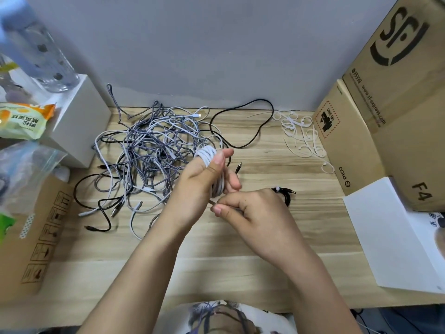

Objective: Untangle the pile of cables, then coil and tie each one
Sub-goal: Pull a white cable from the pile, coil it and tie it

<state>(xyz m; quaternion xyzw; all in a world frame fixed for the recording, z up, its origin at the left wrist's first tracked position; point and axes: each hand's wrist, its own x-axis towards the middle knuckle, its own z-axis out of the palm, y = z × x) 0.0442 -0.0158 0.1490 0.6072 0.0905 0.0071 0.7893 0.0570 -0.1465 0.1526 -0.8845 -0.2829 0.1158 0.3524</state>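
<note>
Your left hand (204, 174) grips the white cable coil (212, 162), raised above the desk (240, 261). Your right hand (250, 208) pinches its loose end just below. Tuck that end tight before reaching right for a zip tie (301, 136), beyond your right hand.

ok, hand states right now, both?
Left hand: grip closed around white cable coil.
Right hand: pinching that cable's loose end.

A cluttered desk in a home or small office is showing, its wooden worktop (240, 261) sitting against a grey wall (204, 44). Cardboard shipping boxes (397, 104) are crowding its right edge, and snack packets (21, 119) are lying at its left.
</note>
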